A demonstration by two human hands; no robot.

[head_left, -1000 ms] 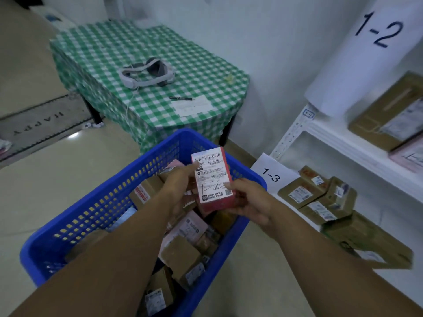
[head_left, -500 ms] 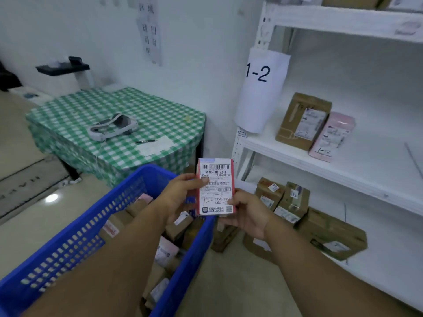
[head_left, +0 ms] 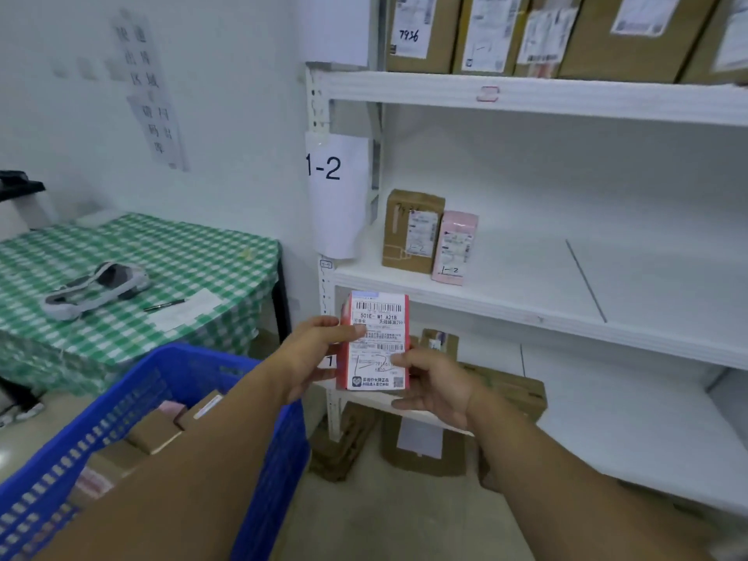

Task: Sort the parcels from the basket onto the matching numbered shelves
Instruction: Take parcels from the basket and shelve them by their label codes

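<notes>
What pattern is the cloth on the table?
Green and white checks on the tablecloth, seen clearly in the head view.

The basket (head_left: 170, 382) sits near left with boxes (head_left: 158, 433) in it, the bench (head_left: 170, 253) far left behind it, the shelves (head_left: 526, 99) right, two parcels (head_left: 413, 232) standing side by side beside the 1-2 sign (head_left: 336, 196).
</notes>
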